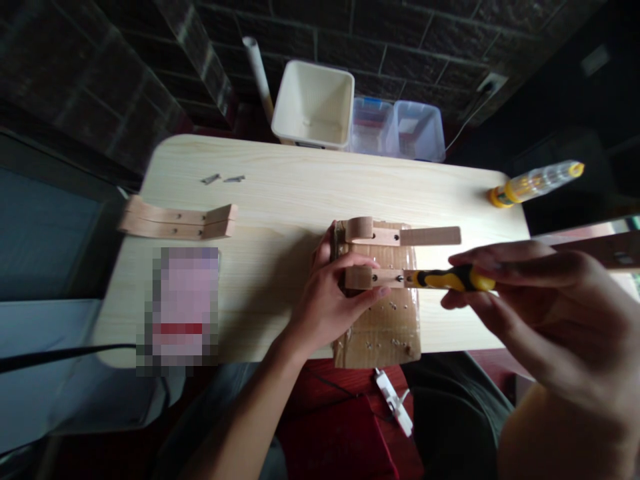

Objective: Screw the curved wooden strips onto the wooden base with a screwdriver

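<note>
My right hand (555, 300) grips a yellow-and-black screwdriver (457, 279), which points left. Its tip end lies over a curved wooden piece (359, 277) with screw holes; the exact tip contact is too small to make out. My left hand (327, 293) pinches that piece at its left end, fingers above and thumb below, pressing it on a taped cardboard box (377, 333). A dark screw (400, 278) shows in one of its holes. Just beyond lies a similar wooden piece (430, 236), its right end reaching past the box edge.
Two more curved wooden pieces (180, 223) lie side by side at the table's left, below small metal parts (211, 179). A blurred-out flat object (185, 300) is near. A clear yellow-capped bottle-like container (540, 181) lies far right. Bins (313, 100) stand behind the table (280, 193).
</note>
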The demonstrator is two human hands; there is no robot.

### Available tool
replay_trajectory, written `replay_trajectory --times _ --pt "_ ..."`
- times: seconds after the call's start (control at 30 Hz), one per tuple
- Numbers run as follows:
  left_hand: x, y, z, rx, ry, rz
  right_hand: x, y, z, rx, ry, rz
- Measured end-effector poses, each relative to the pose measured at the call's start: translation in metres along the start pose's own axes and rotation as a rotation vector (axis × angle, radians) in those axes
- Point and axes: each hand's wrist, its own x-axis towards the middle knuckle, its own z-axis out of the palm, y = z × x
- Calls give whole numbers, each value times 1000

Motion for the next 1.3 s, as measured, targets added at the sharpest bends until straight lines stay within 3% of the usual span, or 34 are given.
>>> replay_trajectory --times 0.8,1.03,1.3 --pt "-1 1 -2 11 -18 -9 1 -5 6 23 -6 37" --pt "-1 1 -1 11 -15 -12 3 5 2 54 -55 -89" --pt "0 1 -2 16 -28 -35 0 0 3 54 -51 -50"
